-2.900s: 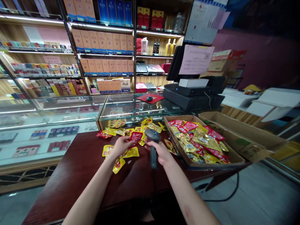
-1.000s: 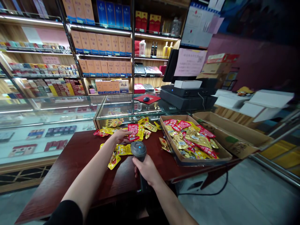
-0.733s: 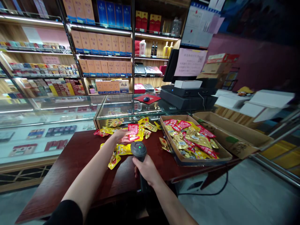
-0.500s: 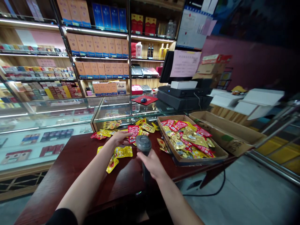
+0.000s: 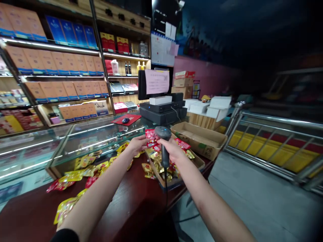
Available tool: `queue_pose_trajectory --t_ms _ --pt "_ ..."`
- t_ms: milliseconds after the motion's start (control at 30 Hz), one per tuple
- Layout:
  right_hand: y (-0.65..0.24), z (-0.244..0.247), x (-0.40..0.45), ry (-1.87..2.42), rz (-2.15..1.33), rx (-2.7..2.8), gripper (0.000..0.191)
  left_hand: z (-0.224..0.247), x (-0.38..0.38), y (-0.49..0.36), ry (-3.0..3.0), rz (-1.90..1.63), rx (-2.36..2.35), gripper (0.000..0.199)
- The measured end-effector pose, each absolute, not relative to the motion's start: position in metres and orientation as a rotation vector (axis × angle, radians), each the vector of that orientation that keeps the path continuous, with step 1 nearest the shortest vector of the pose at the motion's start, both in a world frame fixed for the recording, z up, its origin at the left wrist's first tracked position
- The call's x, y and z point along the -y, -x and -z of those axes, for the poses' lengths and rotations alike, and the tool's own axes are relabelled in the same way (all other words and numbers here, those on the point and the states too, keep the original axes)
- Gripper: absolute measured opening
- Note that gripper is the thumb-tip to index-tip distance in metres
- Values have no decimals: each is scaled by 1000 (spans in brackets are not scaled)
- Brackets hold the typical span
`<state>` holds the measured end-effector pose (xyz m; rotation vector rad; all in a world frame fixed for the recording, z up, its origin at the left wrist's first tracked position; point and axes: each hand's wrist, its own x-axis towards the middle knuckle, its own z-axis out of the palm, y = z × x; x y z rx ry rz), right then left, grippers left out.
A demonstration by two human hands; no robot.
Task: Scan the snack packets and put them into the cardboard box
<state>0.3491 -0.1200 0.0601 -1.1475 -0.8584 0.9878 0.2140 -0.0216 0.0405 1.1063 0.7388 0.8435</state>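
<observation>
My left hand (image 5: 137, 145) pinches a red snack packet (image 5: 150, 135) by its left edge, over the far left corner of the cardboard box (image 5: 174, 184). My right hand (image 5: 174, 151) wraps round the grip of a black barcode scanner (image 5: 165, 158), its head close beside the packet and a cable hanging from its base. Red and gold snack packets (image 5: 155, 158) fill the box, partly hidden by the scanner and my right hand. More yellow and red packets (image 5: 75, 175) lie loose on the dark red table (image 5: 121, 198), some behind my left forearm.
A second cardboard box (image 5: 209, 147) stands behind the filled one. Beyond the glass display counter (image 5: 101, 132) are a monitor (image 5: 141, 85), a mouse (image 5: 125, 120) on a red mat and shelves of boxed goods. A metal railing (image 5: 272, 134) runs along the right.
The view has turned right. My left hand has carried the red packet from the loose pile to above the box. My right hand has brought the scanner over the box too.
</observation>
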Motion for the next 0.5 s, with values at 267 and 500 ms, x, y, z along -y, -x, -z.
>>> queue_pose_trajectory --t_ms 267,500 --pt "-425 -68 106 1191 -879 808 11 -46 -1 -297 -1340 -754 -936 59" --pt "-388 -67 110 1137 -962 870 20 -40 3 -247 -1371 -736 -925 63"
